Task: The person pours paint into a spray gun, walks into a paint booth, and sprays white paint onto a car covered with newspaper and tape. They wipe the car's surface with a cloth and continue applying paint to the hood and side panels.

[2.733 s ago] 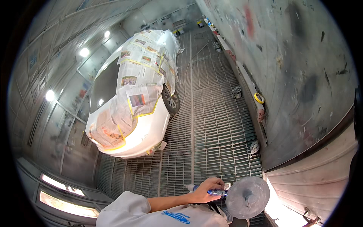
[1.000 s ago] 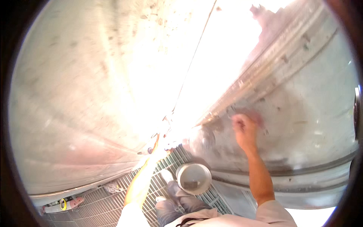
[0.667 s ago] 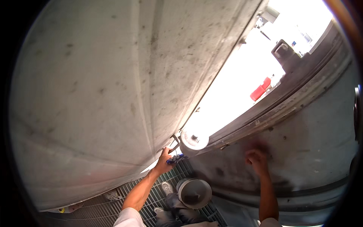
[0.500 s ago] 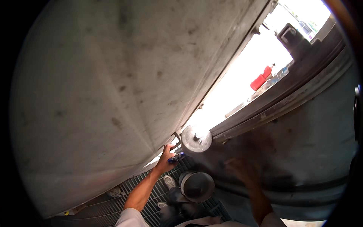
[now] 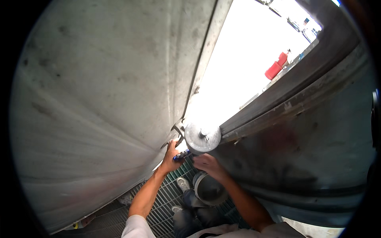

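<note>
Swinging away from the right-hand panel, your right hand has come across to just under the round cup in about half a second. Its fingers look loosely curled toward the spray gun, but you can't tell from this view whether they touch it. That brings both your hands close around the gun, where only the left was near it before.

Your left hand stays by the edge of the left-hand panel, its fingers bent and closed around the gun's blue and dark body, with the fingertips near the door handle; whether they also hook that handle is unclear. The gun sits between your hands, its cup in front of the bright gap. Below, the bucket stands on the floor grate, beside your shoes.
</note>
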Motion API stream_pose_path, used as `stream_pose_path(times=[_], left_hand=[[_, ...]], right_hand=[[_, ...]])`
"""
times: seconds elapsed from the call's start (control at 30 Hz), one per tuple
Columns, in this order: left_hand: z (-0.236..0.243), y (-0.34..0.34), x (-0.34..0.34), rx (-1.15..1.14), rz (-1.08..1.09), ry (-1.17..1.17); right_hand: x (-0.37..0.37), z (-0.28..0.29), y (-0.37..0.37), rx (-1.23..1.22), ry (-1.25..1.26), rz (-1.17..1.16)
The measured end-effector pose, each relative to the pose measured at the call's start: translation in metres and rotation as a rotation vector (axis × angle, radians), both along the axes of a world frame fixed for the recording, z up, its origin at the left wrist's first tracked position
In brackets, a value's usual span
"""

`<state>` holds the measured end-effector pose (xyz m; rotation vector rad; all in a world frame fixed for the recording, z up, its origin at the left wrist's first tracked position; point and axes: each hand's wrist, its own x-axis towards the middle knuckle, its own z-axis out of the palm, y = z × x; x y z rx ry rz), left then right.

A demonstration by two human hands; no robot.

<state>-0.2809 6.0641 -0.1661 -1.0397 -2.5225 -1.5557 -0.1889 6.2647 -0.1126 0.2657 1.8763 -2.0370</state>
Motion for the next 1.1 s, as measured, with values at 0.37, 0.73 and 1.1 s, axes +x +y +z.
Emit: stream_pose_path(times=[0.37,0.73,1.1], left_hand=[[-0.025,0.006,0.010,0.078,-0.017,-0.159],[-0.011,0.009,0.011,-0.010,0.028,0.069],[-0.022,-0.003,0.014,0.163,0.033,0.002]], right_hand=[[-0.052,-0.071,-0.072,-0.451,-0.612,-0.624],[0.014,-0.102,-0.064,-0.516,0.338,-0.366],[0.031,-0.012,0.005,-0.193,-0.292,-0.135]])
